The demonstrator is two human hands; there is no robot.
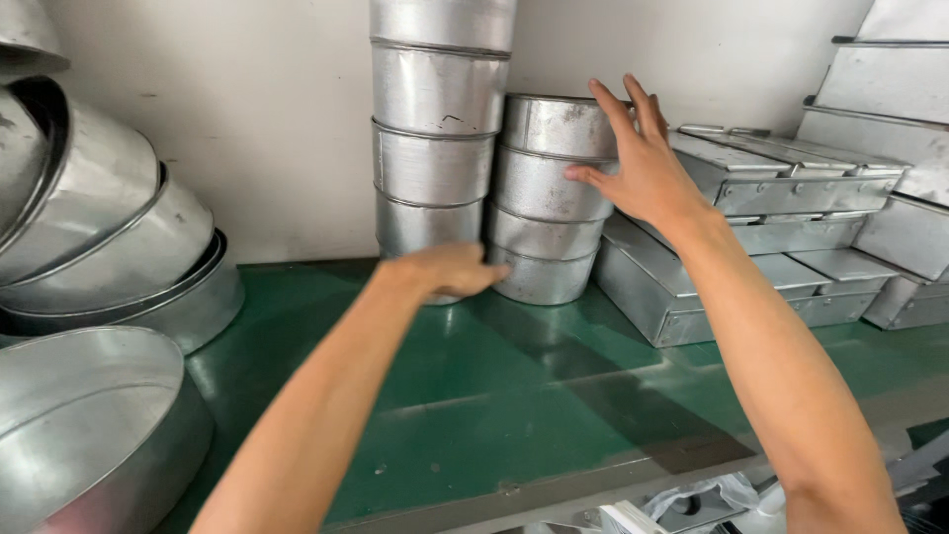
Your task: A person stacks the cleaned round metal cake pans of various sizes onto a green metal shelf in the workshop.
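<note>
Large round pans (109,247) lean at the left edge, with bare green shelf (494,396) in front. The left hand (450,269), fingers curled, touches the short stack of round tins (546,198). That stack stands upright against the wall beside a taller stack (435,129), and the right hand (643,163), fingers spread, presses its upper side near rectangular trays (751,227).

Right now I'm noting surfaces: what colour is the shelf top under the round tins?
Dark green shelf top, in the head view.

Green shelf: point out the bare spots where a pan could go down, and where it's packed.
The green shelf is bare in front, between the big round pans on the left and the rectangular tins on the right, though both forearms cross it. The back is packed: two stacks of round tins, with the left hand and right hand on them.
</note>
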